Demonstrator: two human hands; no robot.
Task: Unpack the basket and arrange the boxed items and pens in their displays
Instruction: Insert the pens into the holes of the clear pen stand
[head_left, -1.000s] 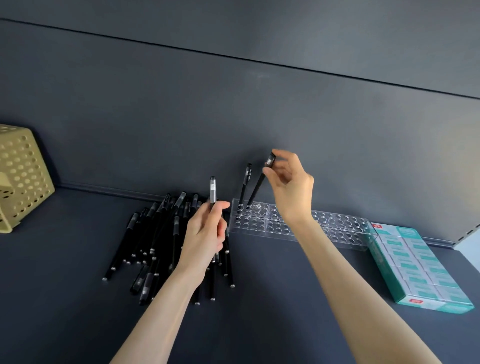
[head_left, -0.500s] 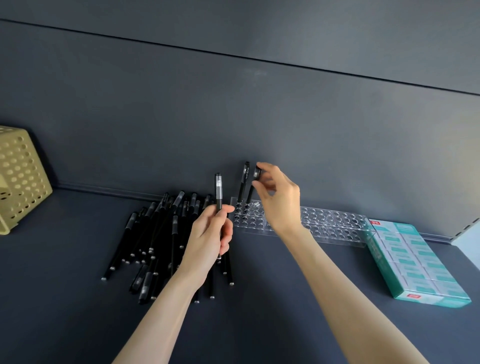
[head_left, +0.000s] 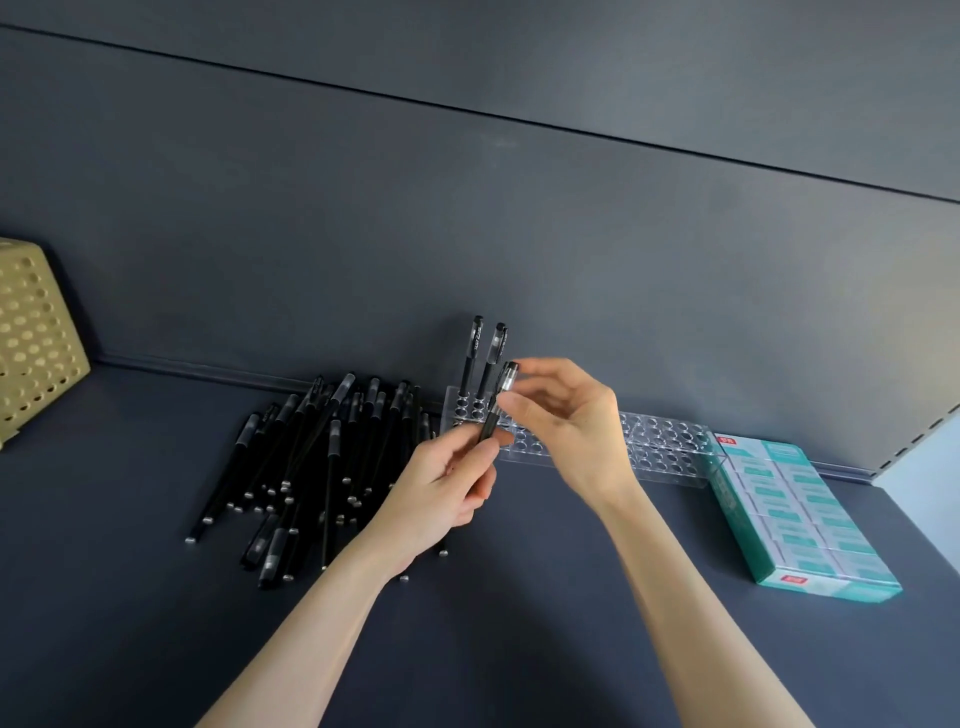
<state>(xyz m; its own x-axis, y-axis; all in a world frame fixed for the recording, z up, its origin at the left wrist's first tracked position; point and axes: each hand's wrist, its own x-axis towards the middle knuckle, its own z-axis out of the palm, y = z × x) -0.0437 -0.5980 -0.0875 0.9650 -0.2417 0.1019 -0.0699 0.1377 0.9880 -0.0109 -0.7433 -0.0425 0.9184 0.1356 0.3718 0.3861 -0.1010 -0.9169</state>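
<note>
Head view. Both forearms reached forward from the lower edge over the dark grey shelf surface, and the hands met in front of the rack.

The left hand was raised palm-inward, its fingers curled. Thumb and fingertips gripped the lower barrel of a slim black pen with a clear cap section.

The right hand came in from the right with its wrist bent. Its thumb and forefinger pinched the same pen near the cap end, and the other fingers were loosely curled behind.

The held pen tilted, cap end up and to the right. It sat just in front of the left end of the clear acrylic rack with rows of round holes, which stood against the dark back panel.

Two black capped pens stood nearly upright in the rack's leftmost holes, just behind the held pen's cap.

A loose pile of black pens lay on the shelf, left of the rack and behind the left hand.

A teal display carton of small boxed items lay at the rack's right end. A beige perforated plastic basket stood at the far left, well apart from the hands.
</note>
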